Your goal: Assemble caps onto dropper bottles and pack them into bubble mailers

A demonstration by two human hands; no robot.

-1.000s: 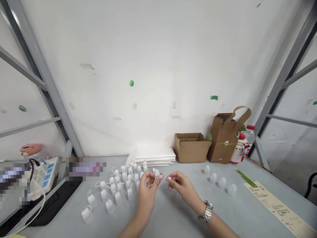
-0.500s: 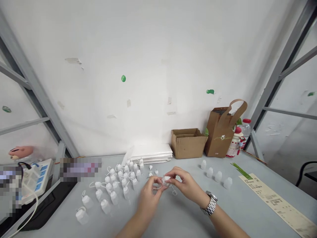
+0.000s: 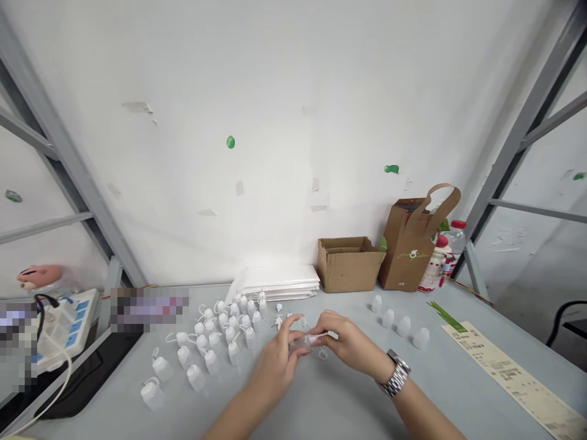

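Between the fingers of my left hand (image 3: pixel 275 363) is a small translucent plastic bottle (image 3: pixel 299 344), tipped on its side with its neck to the right. The left index finger is lifted off it. My right hand (image 3: pixel 351 347), with a metal watch on the wrist, pinches a white cap (image 3: pixel 316 338) at the bottle's neck; the fingers partly hide it. A white loop (image 3: pixel 323 352) shows just below the right fingers. Many white-capped bottles (image 3: pixel 211 362) with looped straps stand in rows to the left. Some loose white cap pieces (image 3: pixel 278 319) lie beyond my hands.
Several bottles without caps (image 3: pixel 420 338) stand in a line at the right. Behind are flat white packets (image 3: pixel 279 282), an open cardboard box (image 3: pixel 351 272) and a brown paper bag (image 3: pixel 408 256). A printed paper strip (image 3: pixel 509 373) lies far right, a power strip (image 3: pixel 68 327) far left.
The bottle has tipped further onto its side and moved slightly down and left. My left index finger has lifted away from it. My right fingers have closed in at its neck.
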